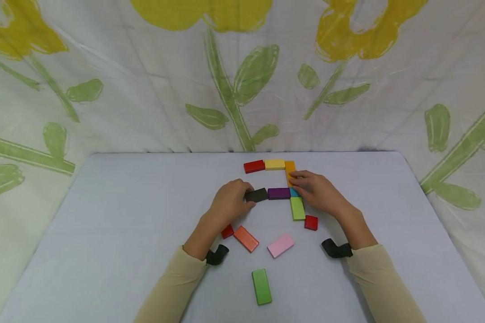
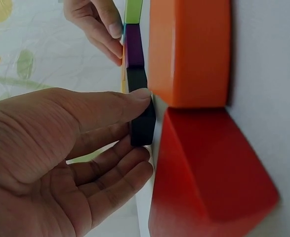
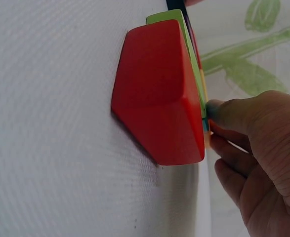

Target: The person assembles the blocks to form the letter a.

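A black block (image 1: 256,195) lies at the left end of a row, its right end by a purple block (image 1: 279,194). My left hand (image 1: 231,202) pinches the black block's left end between thumb (image 2: 135,96) and fingers. Right of the purple block lies a blue block (image 1: 293,192), partly covered by my right hand (image 1: 321,190). The fingers of that hand touch the right side of an orange block (image 1: 290,168), and its thumb is at the blue block. Below the blue one sits a lime green block (image 1: 297,209).
A yellow block (image 1: 275,164) and a red block (image 1: 254,166) continue left from the orange block's top. Nearer lie a small red block (image 1: 311,223), another red block (image 1: 227,231), an orange-red block (image 1: 246,238), a pink block (image 1: 280,245) and a green block (image 1: 262,287).
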The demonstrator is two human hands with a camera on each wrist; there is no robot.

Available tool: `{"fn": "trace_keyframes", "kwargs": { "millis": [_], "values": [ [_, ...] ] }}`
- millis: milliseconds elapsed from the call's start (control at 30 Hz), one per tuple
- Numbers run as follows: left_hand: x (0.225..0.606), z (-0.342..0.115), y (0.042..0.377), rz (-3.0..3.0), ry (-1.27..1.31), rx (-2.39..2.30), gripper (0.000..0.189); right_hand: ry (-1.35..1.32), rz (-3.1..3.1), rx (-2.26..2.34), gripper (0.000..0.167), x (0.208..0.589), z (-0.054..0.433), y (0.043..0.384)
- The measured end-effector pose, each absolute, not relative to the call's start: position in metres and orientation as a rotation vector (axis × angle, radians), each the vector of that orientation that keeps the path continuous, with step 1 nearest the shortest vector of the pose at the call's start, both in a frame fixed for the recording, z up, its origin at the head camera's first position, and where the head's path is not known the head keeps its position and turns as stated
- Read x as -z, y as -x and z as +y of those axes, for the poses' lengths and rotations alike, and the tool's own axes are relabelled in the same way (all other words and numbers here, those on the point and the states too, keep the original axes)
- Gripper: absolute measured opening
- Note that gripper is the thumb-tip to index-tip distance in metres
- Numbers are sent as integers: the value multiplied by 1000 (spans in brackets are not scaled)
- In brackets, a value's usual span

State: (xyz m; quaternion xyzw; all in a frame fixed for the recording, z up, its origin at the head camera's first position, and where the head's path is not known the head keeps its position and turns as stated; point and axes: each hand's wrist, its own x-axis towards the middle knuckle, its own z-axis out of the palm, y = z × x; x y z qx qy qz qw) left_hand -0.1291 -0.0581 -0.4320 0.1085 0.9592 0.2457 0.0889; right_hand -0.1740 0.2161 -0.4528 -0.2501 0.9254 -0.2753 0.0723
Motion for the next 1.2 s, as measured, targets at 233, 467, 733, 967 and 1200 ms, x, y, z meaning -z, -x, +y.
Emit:
{"fn": "trace_keyframes", "kwargs": {
  "millis": [233,467,733,967,1200],
  "values": [
    [431,-57,127,2863,-330,-705,34,762,2781,830,34,453,216,173],
    [432,-57,126,2872,-333,-709,35,771,2787,826,34,453,216,174],
    [433,-57,127,2887,-351,-692,34,790,2795,848,33,454,217,174],
    [431,-58,126,2880,-349,-685,38,800,2792,847,34,455,218,174],
    [433,-59,125,2871,-345,-701,42,790,2782,833,35,454,217,175]
  ]
}}
